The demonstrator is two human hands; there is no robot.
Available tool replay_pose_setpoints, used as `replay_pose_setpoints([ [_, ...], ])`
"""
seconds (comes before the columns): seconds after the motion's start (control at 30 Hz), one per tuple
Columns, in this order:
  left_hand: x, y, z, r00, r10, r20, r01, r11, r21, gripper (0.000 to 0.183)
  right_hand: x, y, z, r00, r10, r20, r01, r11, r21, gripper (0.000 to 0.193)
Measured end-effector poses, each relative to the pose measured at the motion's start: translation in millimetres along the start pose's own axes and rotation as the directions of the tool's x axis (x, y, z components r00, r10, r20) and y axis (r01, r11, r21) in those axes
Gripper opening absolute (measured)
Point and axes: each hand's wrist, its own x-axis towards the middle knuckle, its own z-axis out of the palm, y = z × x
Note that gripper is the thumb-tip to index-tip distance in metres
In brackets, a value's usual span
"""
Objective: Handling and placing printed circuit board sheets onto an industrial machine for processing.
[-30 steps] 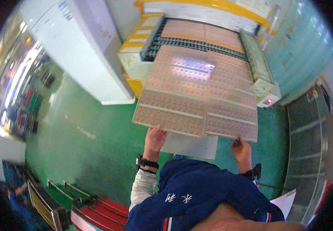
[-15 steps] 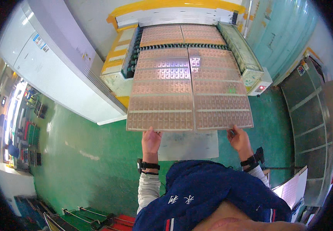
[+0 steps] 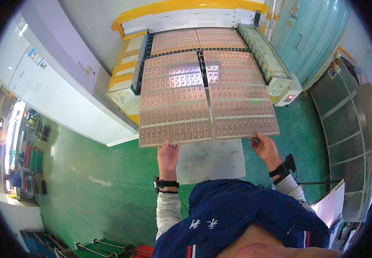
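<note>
Two copper-coloured circuit board panels, a left one (image 3: 175,103) and a right one (image 3: 242,101), lie side by side with a narrow gap between them. Rows of small repeated rectangles cover both. Their far parts rest on a roller conveyor (image 3: 144,64); their near parts jut out over the floor. My left hand (image 3: 167,157) pinches the near edge of the left panel, thumb on top. At the near edge of the right panel, towards its right corner, my right hand (image 3: 264,149) is closed on it. Two more panels (image 3: 175,41) lie farther in on the conveyor.
Conveyor side housings flank the panels, the left one (image 3: 128,64) yellow-taped, the right one (image 3: 265,56) with a red-lit control box (image 3: 290,95). A tall white cabinet (image 3: 61,81) stands left. Dark framed panels (image 3: 345,124) lean at right. A pale sheet (image 3: 211,161) lies on the green floor (image 3: 87,176).
The two held panels have moved closer to the pair farther in, hiding most of the rollers between. Their near ends have come together while the gap at their far ends has widened.
</note>
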Motion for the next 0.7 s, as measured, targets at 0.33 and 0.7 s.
replay_pose_setpoints([
  [0.33, 0, -1, 2, 1.0, -0.007, 0.005, 0.007, 1.0, -0.003, 0.01, 1, -5, 8, 0.999, 0.028, 0.015, -0.028, 0.999, -0.018, 0.013],
  [0.7, 0, -3, 2, 1.0, -0.007, 0.012, 0.007, 1.0, -0.022, 0.017, 12, -5, 1, 0.999, 0.048, -0.008, -0.048, 0.999, -0.019, 0.014],
])
